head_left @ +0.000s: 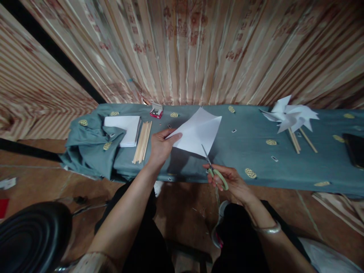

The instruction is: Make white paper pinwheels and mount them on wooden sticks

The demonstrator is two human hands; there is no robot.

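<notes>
Cloth-draped table (244, 140): left grip (162, 146) pinches paper (197, 131), likely light, easily creased, best held by edges; right grip (231, 179) holds scissors (210, 163).

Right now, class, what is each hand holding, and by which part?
Left hand: the white paper, by its left corner. Right hand: the scissors, by their green handles.

The white sheet (200, 129) hides some fingers of the left hand (162, 147), bunched cloth (91, 148) covers part of the paper stack (131, 127) at 9 o'clock, and the edge crops a black object (354, 149) at 3 o'clock.
</notes>
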